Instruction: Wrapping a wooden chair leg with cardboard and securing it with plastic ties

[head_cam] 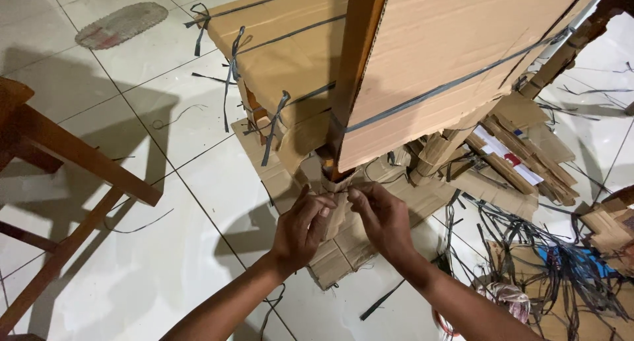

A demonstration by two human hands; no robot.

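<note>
A piece of furniture wrapped in brown cardboard (449, 57) stands in front of me, bound with grey plastic straps (422, 96). At its lower corner a cardboard-wrapped leg (338, 205) reaches down to flat cardboard on the floor. My left hand (302, 230) and my right hand (383, 219) meet at that leg, both pinching a thin grey strap (333, 192) against the cardboard wrap. A second wrapped bundle (284, 50) with knotted straps lies behind to the left.
A wooden chair frame (66, 176) stands at the left on the white tiled floor (165, 262). Loose cardboard scraps (522, 156) and a tangle of cut grey straps (555, 268) lie at the right. A small oval mat (122, 25) lies at the far left.
</note>
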